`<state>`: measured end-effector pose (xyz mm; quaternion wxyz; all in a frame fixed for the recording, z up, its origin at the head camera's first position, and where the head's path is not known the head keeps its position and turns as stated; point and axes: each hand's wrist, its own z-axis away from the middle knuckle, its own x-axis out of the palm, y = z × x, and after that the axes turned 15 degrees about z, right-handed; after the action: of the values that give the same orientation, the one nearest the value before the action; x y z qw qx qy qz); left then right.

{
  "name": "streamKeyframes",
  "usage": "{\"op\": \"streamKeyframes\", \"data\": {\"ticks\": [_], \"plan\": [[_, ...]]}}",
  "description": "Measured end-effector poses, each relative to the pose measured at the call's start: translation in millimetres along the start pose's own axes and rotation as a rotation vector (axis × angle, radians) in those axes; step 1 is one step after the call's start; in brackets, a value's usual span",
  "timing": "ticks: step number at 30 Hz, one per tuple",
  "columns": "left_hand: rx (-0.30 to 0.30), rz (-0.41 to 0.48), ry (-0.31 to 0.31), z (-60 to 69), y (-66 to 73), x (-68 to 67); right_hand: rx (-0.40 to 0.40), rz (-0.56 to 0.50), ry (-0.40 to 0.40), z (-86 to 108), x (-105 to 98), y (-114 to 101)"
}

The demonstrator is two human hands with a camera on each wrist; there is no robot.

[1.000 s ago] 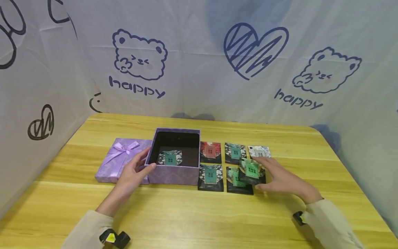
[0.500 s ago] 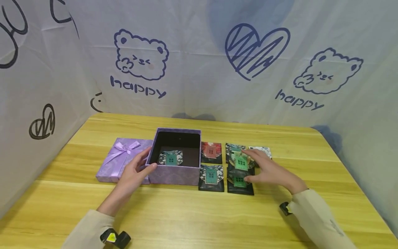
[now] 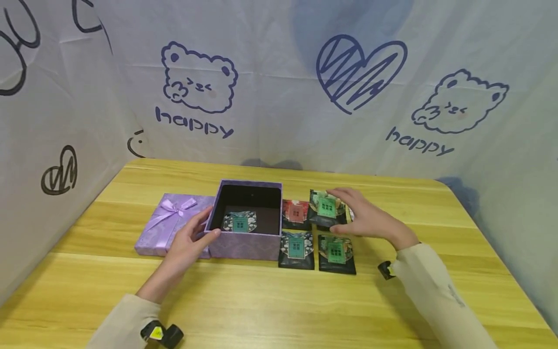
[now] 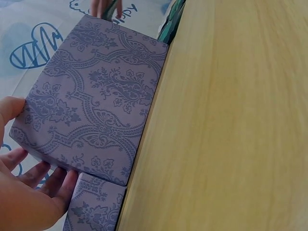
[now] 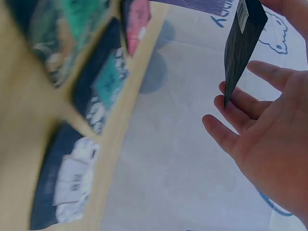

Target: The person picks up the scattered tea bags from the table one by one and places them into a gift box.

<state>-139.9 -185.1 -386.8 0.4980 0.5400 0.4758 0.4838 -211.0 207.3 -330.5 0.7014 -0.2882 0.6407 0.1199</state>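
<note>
An uncovered purple box [image 3: 245, 245] with a dark inside holds a packet with a teal label [image 3: 240, 223]. My left hand [image 3: 187, 242] grips the box's left side, thumb at the near corner; the left wrist view shows the fingers along the patterned box wall [image 4: 96, 96]. My right hand [image 3: 372, 218] holds up a black packet with a green label [image 3: 326, 207] by its edge, above the back row right of the box. In the right wrist view this packet [image 5: 240, 43] is seen nearly edge-on between thumb and fingers.
Left of the box lies a purple lid with a bow [image 3: 174, 213]. Right of it, on the table, lie a red packet [image 3: 296, 213], a teal-labelled packet [image 3: 296, 248] and a green-labelled packet [image 3: 337, 252]. A white-patterned packet [image 5: 74, 178] shows in the right wrist view.
My right hand has moved left and toward the back with the green-labelled packet, uncovering the one lying in the front row. My left hand has stayed at the box.
</note>
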Motion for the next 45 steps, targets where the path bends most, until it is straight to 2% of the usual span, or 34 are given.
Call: {"op": "streamKeyframes", "data": {"ticks": [10, 19, 36, 40, 45], "plan": [[-0.002, 0.001, 0.004, 1.0, -0.7, 0.0, -0.027, 0.0, 0.018, -27.8, -26, -18], [0.029, 0.016, 0.002, 2.1, -2.1, 0.0, -0.075, 0.01, 0.022, -48.6, -36, -45], [0.044, 0.013, -0.003, -0.4, -3.4, 1.3, -0.183, -0.034, 0.017, -77.7, -28, -76], [0.034, 0.017, -0.002, -0.2, -3.1, 1.6, -0.198, -0.039, -0.002, -84.2, -23, -83], [0.024, 0.02, 0.0, 0.3, -3.0, 1.0, -0.227, -0.099, -0.036, -92.5, -15, -91]]}}
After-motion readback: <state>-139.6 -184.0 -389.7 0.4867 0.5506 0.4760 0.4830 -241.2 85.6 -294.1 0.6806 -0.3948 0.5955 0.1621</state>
